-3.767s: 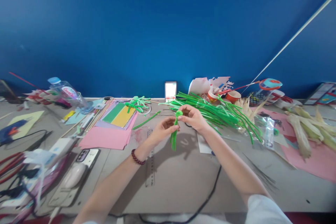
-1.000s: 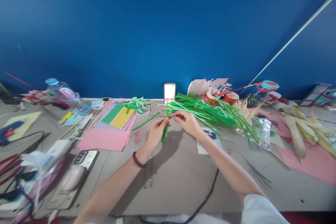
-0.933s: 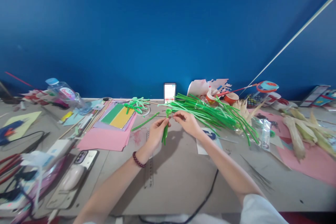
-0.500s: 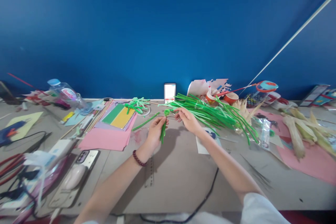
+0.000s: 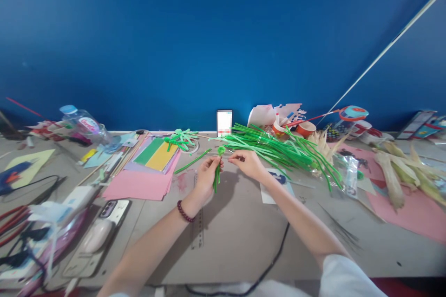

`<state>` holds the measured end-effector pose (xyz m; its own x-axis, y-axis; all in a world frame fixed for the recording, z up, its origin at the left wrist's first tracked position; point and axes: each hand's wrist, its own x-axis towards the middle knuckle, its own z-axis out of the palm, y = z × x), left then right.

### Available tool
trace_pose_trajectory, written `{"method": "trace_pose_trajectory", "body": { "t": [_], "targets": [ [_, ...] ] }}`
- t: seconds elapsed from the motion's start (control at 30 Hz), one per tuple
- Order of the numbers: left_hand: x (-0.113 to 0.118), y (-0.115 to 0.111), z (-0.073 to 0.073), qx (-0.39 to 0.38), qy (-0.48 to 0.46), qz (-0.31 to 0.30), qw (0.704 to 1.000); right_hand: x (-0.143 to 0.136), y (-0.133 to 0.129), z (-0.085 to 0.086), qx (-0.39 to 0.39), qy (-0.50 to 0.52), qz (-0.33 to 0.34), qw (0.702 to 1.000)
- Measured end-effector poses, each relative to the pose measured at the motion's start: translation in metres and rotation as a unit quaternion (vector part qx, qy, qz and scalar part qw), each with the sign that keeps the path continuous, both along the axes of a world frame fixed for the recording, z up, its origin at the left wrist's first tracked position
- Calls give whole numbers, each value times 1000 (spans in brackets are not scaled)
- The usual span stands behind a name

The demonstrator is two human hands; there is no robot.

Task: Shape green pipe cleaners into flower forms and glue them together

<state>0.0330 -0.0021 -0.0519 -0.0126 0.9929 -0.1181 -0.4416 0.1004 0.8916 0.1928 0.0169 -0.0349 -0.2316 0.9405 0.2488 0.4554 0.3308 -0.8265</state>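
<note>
Both hands work a small green pipe-cleaner bundle above the middle of the table.

Head view: the left hand [image 5: 205, 177] is clenched round the pipe cleaner bundle [image 5: 217, 177] just under its coiled tip [image 5: 220, 150]; the right hand [image 5: 248, 164], at three o'clock of it, pinches something thin beside the coil, though I cannot make out what. The bundle looks light, fuzzy and easily bent, best held low on the stems. The loose green stems [image 5: 278, 148] lie at two o'clock. Against the earliest picture, the bundle sits a little to the left and the right hand has drawn away from the coil.
</note>
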Motion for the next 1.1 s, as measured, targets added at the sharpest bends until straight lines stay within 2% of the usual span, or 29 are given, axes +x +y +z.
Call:
{"method": "trace_pose_trajectory", "body": {
  "t": [0.27,0.43,0.57,0.67,0.77,0.87,0.97,1.03,1.1],
  "targets": [
    [-1,0,-1,18,10,-12,1000,-1,0,-3,7,5,-15,1000],
    [-6,9,-2,-16,-24,-16,999,2,1,-2,1,5,-10,1000],
    [-23,20,13,-38,-66,28,997,7,2,7,-12,1,-24,1000],
    [-43,28,28,10,-80,62,995,10,3,12,-15,-30,-23,999],
    [-61,36,39,50,-96,78,991,8,3,10,-22,-74,8,997],
    [-72,40,44,58,-115,86,988,-6,2,7,-28,-129,81,988],
    [-77,41,48,41,-122,64,990,-35,6,5,-8,-223,154,962],
    [-79,41,50,32,-119,57,991,-60,12,4,29,-326,163,931],
    [-80,42,51,33,-114,64,991,-87,21,1,33,-358,160,919]
  ]
}}
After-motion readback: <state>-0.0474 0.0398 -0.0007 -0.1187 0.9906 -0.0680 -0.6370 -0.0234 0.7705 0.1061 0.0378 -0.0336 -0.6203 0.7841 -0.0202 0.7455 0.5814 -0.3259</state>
